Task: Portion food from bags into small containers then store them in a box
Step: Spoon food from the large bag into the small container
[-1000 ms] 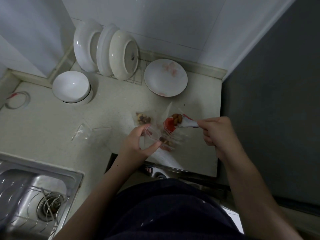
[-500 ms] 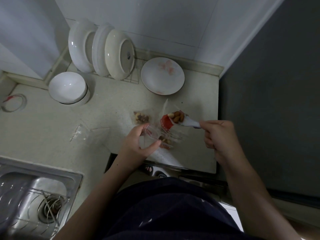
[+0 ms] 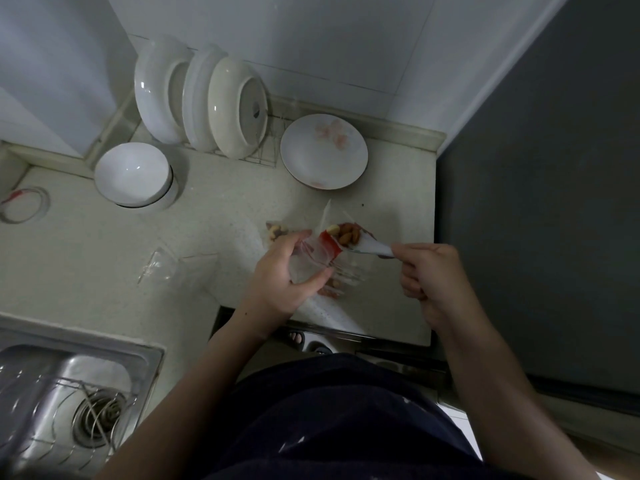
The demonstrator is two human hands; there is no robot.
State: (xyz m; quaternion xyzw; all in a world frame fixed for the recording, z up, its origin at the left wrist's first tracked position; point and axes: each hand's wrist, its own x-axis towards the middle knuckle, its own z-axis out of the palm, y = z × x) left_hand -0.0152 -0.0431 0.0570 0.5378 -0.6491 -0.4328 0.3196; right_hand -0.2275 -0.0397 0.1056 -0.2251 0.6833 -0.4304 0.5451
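My left hand [image 3: 280, 275] curls round a small clear plastic container [image 3: 313, 256] just above the pale counter [image 3: 221, 216]. My right hand [image 3: 427, 271] pinches the tail of a red and white snack bag [image 3: 349, 239], tilted with its open mouth at the container's rim; almonds and other nuts show inside it. A small clear packet of nuts [image 3: 277, 231] lies on the counter behind my left hand. More clear wrapping with nuts [image 3: 341, 282] lies under the container.
An empty clear bag [image 3: 173, 265] lies left of my hands. White bowl [image 3: 133, 174], upright plates in a rack [image 3: 204, 102] and a flowered plate [image 3: 323, 152] stand at the back. Steel sink [image 3: 69, 400] at lower left, dark panel [image 3: 540, 202] on the right.
The snack bag has lifted and tipped further over toward the container in my left hand. Both hands keep their holds.
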